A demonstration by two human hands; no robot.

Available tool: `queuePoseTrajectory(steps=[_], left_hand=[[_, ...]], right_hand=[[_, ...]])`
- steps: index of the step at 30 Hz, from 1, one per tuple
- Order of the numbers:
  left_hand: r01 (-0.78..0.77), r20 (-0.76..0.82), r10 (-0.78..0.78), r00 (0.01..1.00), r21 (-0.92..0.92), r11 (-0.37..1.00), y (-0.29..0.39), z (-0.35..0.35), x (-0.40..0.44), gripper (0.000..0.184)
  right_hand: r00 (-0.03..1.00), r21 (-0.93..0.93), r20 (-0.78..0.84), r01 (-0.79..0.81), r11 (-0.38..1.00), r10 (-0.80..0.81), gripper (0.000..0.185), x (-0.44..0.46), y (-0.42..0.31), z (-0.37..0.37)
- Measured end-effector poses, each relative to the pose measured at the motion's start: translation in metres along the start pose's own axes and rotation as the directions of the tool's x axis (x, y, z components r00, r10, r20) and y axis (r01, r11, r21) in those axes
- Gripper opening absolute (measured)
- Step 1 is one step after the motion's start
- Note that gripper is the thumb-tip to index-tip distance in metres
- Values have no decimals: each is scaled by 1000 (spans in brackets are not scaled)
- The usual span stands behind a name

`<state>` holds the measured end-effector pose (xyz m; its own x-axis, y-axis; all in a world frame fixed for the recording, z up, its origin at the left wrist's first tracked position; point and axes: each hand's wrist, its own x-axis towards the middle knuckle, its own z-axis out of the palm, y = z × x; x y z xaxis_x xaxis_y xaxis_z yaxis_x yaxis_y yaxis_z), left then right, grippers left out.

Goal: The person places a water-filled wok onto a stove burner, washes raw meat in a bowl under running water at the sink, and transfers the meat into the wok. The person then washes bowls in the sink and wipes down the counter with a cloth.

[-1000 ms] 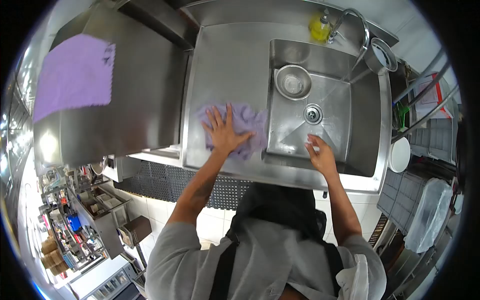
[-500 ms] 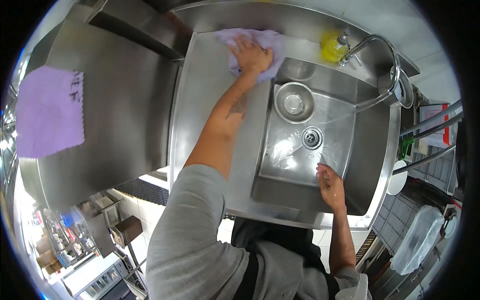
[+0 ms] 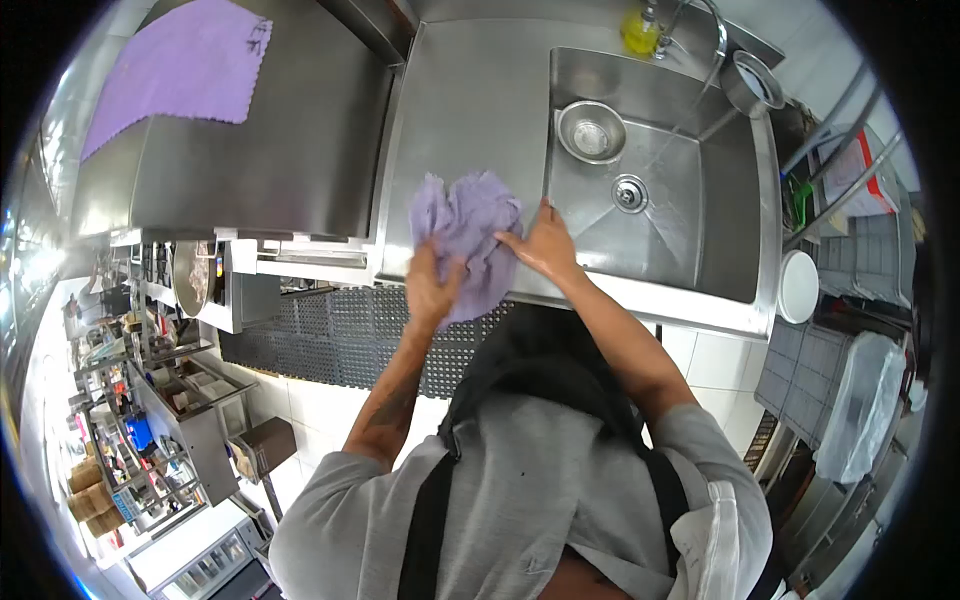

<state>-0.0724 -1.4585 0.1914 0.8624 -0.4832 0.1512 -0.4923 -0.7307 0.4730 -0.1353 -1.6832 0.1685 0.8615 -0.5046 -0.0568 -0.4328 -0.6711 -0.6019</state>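
A crumpled purple cloth (image 3: 472, 225) lies bunched on the steel counter and hangs partly past its front edge. My left hand (image 3: 432, 285) grips the cloth's near left side, its fingers curled and slightly blurred. At the cloth's right side is my right hand (image 3: 548, 245), thumb and fingers apart, with the thumb tip touching the fabric. The sink basin (image 3: 725, 250) is just right of my right hand. Inside it sits a round metal bowl (image 3: 592, 132) by the back left, near the drain (image 3: 629, 194).
Water runs from the curved faucet (image 3: 720, 45) into the sink. A yellow soap bottle (image 3: 640, 32) stands behind it, and a metal pot (image 3: 752, 84) at the right corner. Another purple cloth (image 3: 185, 65) lies on the left steel surface. Black matting (image 3: 330, 335) covers the floor.
My left hand has drawn the cloth from the counter's back to its front edge, bunching it. My right hand has left the sink and come to the cloth. The view has shifted.
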Motion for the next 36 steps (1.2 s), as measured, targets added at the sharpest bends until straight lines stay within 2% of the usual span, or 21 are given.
queuePoseTrajectory(steps=[1,3,5,7,9,11,13,15,16,17,19,21,22,23,25,26,30,32,33,35,36], left_hand=[[91,-143,-108,984,-115,989,-9,-12,-1,61],[130,-167,-93,982,220,967,-37,-11,6,45],[-71,107,48,993,222,972,-74,21,24,38],[36,78,-23,997,-182,983,-72,29,38,35],[358,204,-293,934,-539,763,-64,1,63,36],[234,17,-264,964,-518,822,-27,-58,78,39],[196,-53,-279,959,-587,785,-40,-89,111,43],[-1,-142,-122,982,-654,757,-13,-143,109,48],[38,-35,-96,995,-741,671,-7,-165,105,37],[30,-46,-94,995,-735,677,-5,-177,100,37],[30,-56,-74,996,-561,827,-3,-193,86,25],[-102,-112,55,992,-477,873,-32,-177,65,19],[-85,-39,76,996,-364,928,-70,-158,55,19],[-122,-55,117,992,-105,987,-114,-132,42,23],[122,48,-141,989,275,954,-92,-117,0,40],[123,-60,-112,992,223,967,-94,-96,-7,48],[91,30,-93,995,51,995,-54,-33,9,74],[392,116,-422,899,215,895,-16,-4,22,100],[369,144,-402,904,210,905,-7,9,27,100],[516,-15,-563,826,418,747,20,42,43,115],[487,-40,-520,853,422,765,32,52,46,112]], right_hand=[[1000,-8,-7,-6,1000,6,90,-3,-5,2],[970,145,124,-228,963,211,72,-8,-10,2],[991,99,34,-132,986,129,48,-13,3,-5],[997,94,83,-8,996,0,40,6,34,-5],[984,356,126,-162,920,125,39,19,18,-50],[997,356,64,-65,932,45,41,41,5,-78],[958,164,-281,106,981,-57,42,26,-43,-128],[927,187,-351,207,960,-132,41,28,-66,-152],[889,201,-413,303,931,-200,39,30,-74,-156],[885,208,-418,313,927,-205,39,29,-79,-156],[974,415,-124,227,881,-192,32,18,-85,-155],[944,363,-81,326,873,-319,28,3,-70,-123],[942,253,41,312,916,-333,27,-11,-57,-104],[931,138,162,305,942,-326,26,-27,-47,-91],[931,9,286,233,972,-226,26,-64,-40,-83],[929,15,302,220,975,-214,26,-73,-35,-72],[932,79,301,186,979,-201,29,-91,-29,-49],[901,219,305,251,943,-310,30,-104,-23,-38],[883,283,272,307,909,-382,30,-112,-21,-40],[876,307,369,201,930,-310,31,-133,-11,-56],[873,300,369,211,930,-318,32,-143,6,-56]])
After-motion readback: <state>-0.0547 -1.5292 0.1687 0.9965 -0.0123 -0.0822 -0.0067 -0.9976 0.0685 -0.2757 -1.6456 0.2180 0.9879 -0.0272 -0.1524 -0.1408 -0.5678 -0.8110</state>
